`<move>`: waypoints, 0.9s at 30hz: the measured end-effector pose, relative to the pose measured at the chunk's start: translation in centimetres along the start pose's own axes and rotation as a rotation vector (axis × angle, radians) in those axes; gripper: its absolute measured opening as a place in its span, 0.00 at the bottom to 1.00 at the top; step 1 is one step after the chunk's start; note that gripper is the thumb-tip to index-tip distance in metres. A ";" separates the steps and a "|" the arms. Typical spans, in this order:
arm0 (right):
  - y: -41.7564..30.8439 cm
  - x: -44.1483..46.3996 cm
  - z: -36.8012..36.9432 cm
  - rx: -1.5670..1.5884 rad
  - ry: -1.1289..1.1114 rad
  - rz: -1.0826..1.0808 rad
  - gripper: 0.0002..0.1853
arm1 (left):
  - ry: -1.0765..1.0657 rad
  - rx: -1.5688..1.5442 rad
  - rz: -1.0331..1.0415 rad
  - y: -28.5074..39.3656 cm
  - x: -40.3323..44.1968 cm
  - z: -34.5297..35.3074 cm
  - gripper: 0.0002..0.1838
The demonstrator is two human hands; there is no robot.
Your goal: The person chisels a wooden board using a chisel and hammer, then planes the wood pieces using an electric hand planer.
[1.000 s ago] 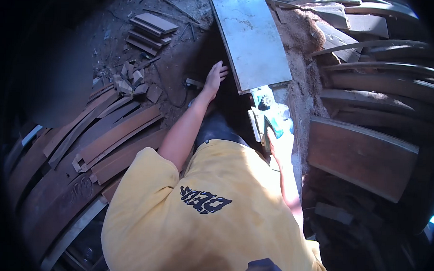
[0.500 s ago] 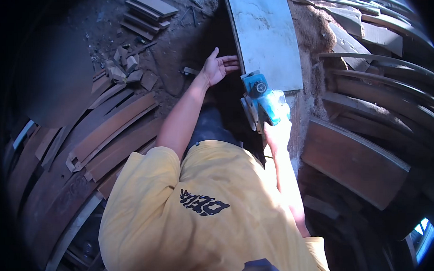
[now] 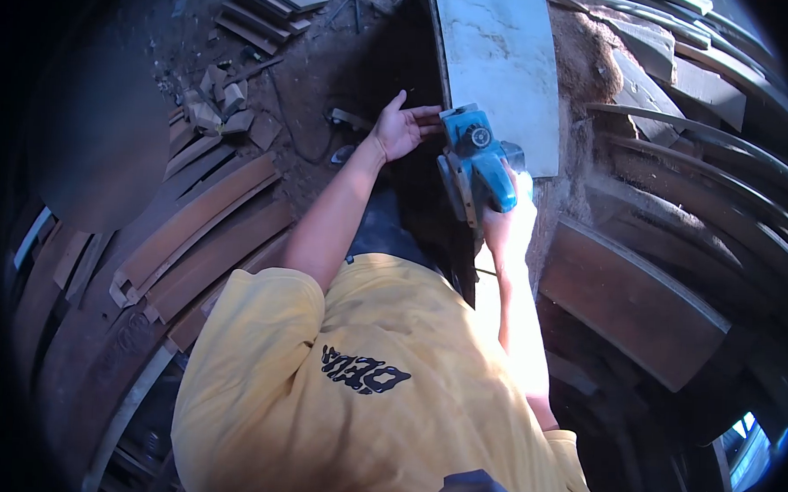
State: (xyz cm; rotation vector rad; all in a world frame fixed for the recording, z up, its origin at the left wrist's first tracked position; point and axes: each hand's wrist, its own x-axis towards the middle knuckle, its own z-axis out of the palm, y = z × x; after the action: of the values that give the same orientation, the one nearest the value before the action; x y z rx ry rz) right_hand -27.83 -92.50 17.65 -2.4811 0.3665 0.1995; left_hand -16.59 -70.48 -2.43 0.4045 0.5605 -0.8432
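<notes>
Gripping the teal power planer (image 3: 492, 167) by its rear handle, the right hand (image 3: 509, 222) is clenched behind the tool, on the person's side. The planer sits at the near left corner of the pale board (image 3: 504, 72), its nose pointing away and canted slightly left, close to the board's long axis, which runs away from the body. The open left hand (image 3: 401, 135) is nearer the board's left edge, fingertips beside the planer's front; whether they touch wood, I cannot tell.
</notes>
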 end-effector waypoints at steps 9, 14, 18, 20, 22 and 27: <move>-4.4 6.4 0.1 0.186 0.001 0.064 0.34 | 0.026 -0.016 -0.011 -0.3 -0.1 0.4 0.48; -7.6 14.4 1.9 0.183 0.044 -0.050 0.31 | -0.083 -0.005 -0.017 0.1 -0.7 0.4 0.46; -9.3 18.7 2.5 0.122 0.054 -0.095 0.31 | -0.026 0.029 -0.017 0.6 -1.2 1.8 0.42; -9.7 20.5 3.1 0.139 0.068 -0.126 0.30 | -0.038 0.041 -0.004 0.8 -1.2 2.0 0.42; -11.0 22.4 3.4 0.118 0.068 -0.145 0.29 | -0.021 0.080 -0.035 0.7 -1.2 2.0 0.42; -13.9 28.4 4.3 0.120 0.077 -0.227 0.23 | -0.095 0.054 -0.054 0.6 -1.2 1.1 0.40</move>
State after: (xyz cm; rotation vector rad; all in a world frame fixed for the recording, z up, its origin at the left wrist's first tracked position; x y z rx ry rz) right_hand 3.14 -85.28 15.56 -2.3926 0.1218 -0.0114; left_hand -16.44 -70.02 -0.78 0.3983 0.4631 -0.9264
